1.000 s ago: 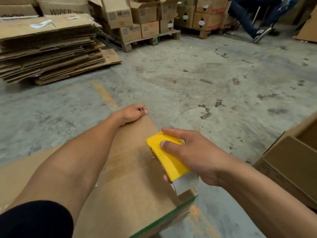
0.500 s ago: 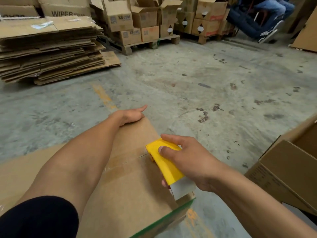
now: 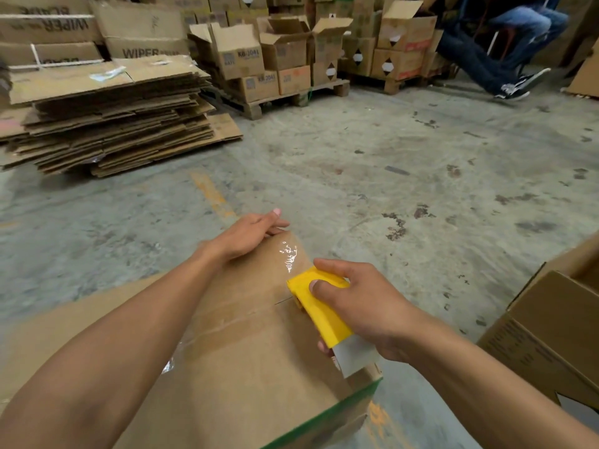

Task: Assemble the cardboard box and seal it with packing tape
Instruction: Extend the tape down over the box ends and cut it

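A brown cardboard box (image 3: 259,367) with a green bottom edge lies in front of me, its closed flaps facing up. Clear tape glints along the seam near the far edge. My left hand (image 3: 249,233) lies flat on the far edge of the box, fingers stretched out. My right hand (image 3: 359,306) grips a yellow tape dispenser (image 3: 319,304) that rests on the seam at the right side of the box. A grey piece sticks out under the dispenser's near end.
A stack of flattened cartons (image 3: 107,115) lies on the concrete floor at the far left. Pallets with boxes (image 3: 278,59) stand behind. A seated person's legs (image 3: 505,53) show at the far right. Another open carton (image 3: 557,325) sits close on my right.
My left hand has opened and slid slightly along the far edge. The dispenser and my right hand have stayed at about the same spot on the seam. The view tilted up a little.
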